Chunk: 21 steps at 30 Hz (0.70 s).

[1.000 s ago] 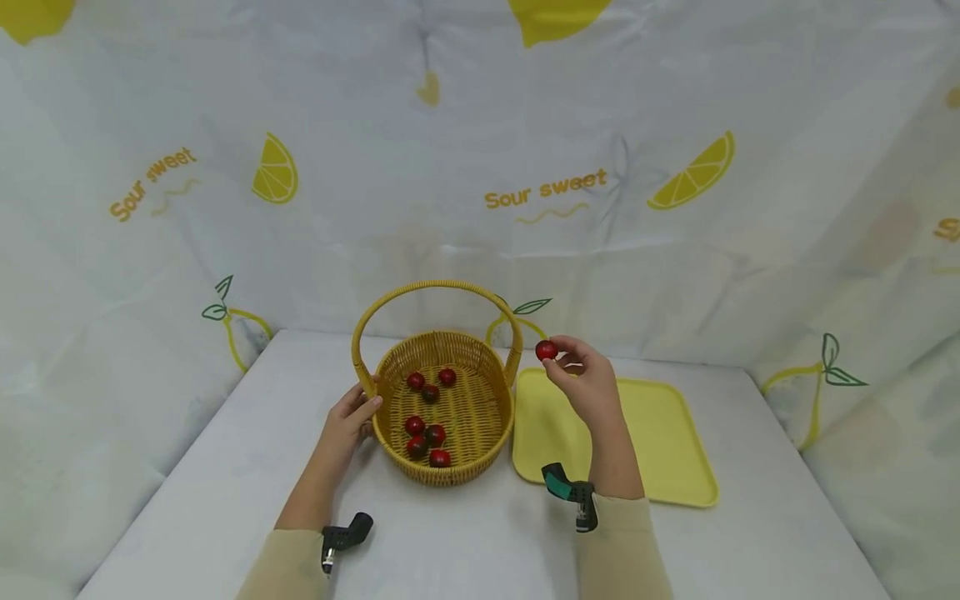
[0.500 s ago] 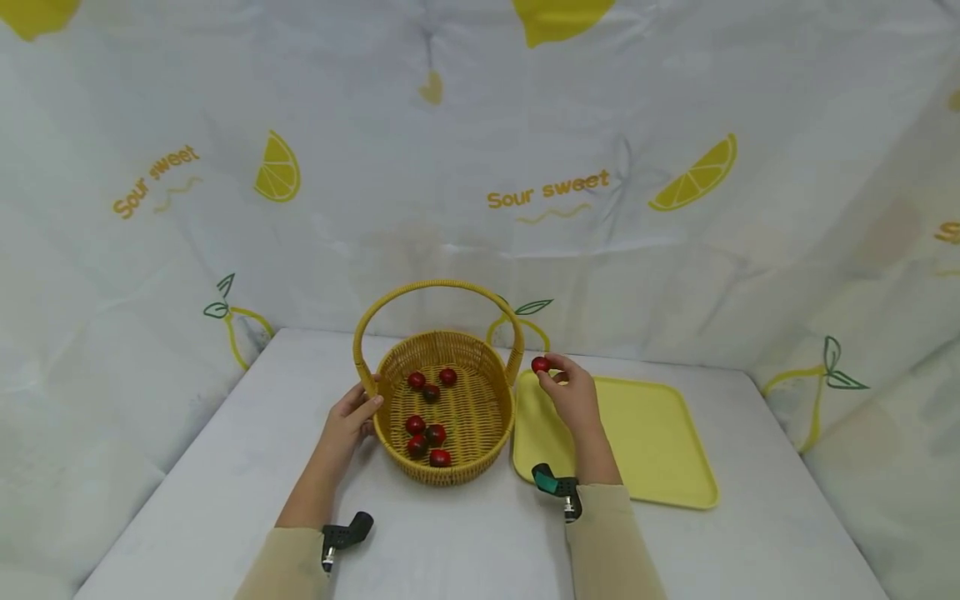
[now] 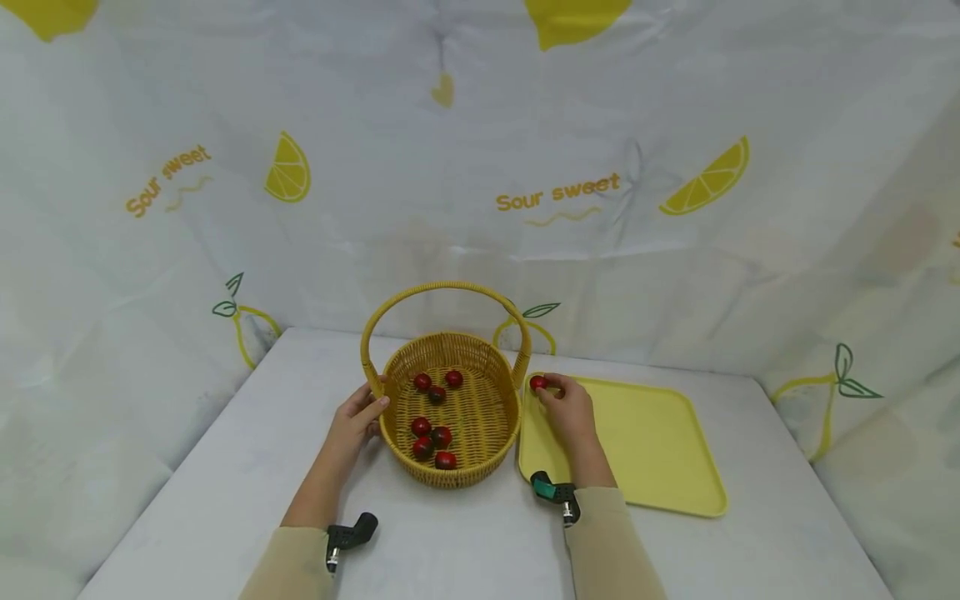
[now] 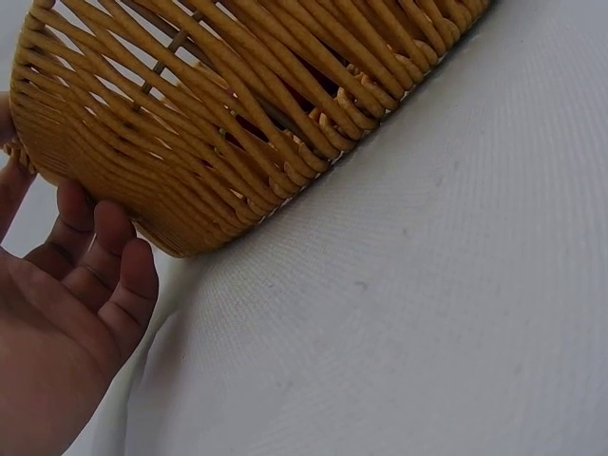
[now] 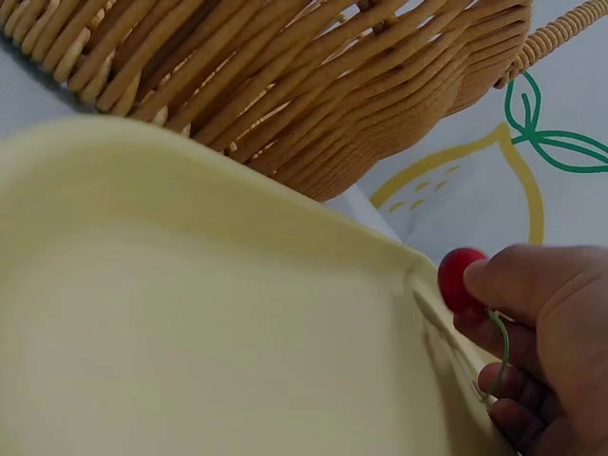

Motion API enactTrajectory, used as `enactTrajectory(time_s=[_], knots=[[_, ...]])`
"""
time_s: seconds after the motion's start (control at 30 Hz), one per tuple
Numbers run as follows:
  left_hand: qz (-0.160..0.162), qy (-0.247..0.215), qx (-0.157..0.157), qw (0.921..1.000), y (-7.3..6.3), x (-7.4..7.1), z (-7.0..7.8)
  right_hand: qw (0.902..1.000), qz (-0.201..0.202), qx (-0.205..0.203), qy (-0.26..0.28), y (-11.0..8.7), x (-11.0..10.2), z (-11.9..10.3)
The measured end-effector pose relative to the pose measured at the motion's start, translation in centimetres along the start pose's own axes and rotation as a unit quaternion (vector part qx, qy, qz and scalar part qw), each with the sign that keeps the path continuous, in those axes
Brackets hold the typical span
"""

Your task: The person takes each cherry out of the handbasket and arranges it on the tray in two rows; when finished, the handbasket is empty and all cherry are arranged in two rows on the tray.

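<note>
My left hand point(image 3: 357, 425) grips the yellow wicker basket point(image 3: 452, 477) at its left rim, by the foot of the tall handle. In the left wrist view, curled fingertips point(image 4: 114, 228) lie against the basket's woven side. Several dark red cherries point(image 3: 446, 460) lie inside, in two loose groups. Between thumb and fingers, my right hand point(image 3: 572, 414) pinches one red cherry point(image 5: 460, 279), whose thin green stem point(image 5: 503, 337) hangs down in the right wrist view. That cherry is over the far left corner of the pale yellow tray point(image 3: 660, 450).
Basket and tray stand side by side on a white-covered table point(image 3: 457, 542), the tray to the right. The arched handle point(image 3: 446, 285) rises above the basket. Behind them hangs a white curtain point(image 3: 450, 208) with lemon prints.
My right hand has come down and slightly left with the cherry, from above the tray to its far left corner. The left hand keeps its hold on the basket.
</note>
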<state>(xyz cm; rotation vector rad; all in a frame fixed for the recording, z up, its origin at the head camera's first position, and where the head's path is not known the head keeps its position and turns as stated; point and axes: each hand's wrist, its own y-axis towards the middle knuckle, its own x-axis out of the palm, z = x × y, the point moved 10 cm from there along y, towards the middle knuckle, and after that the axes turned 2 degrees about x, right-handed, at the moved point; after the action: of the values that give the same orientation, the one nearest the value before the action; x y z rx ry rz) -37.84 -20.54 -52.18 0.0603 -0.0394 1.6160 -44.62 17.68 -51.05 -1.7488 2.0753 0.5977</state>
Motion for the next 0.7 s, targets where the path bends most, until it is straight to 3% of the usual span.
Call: enactTrajectory(time_s=[0.37,0.6,0.7], knots=[[-0.002,-0.01,0.0,0.9999,0.0,0.1,0.1,0.9983,0.016,-0.036,-0.044,0.2,0.0,-0.4],[0.004,-0.003,-0.001,1.0,0.0,0.1,0.1,0.9996,0.0,-0.021,0.02,0.0,-1.1,-0.9],[0.005,0.0,-0.004,1.0,-0.1,0.0,0.0,0.9984,-0.001,-0.031,0.048,-0.4,-2.2,-2.1]])
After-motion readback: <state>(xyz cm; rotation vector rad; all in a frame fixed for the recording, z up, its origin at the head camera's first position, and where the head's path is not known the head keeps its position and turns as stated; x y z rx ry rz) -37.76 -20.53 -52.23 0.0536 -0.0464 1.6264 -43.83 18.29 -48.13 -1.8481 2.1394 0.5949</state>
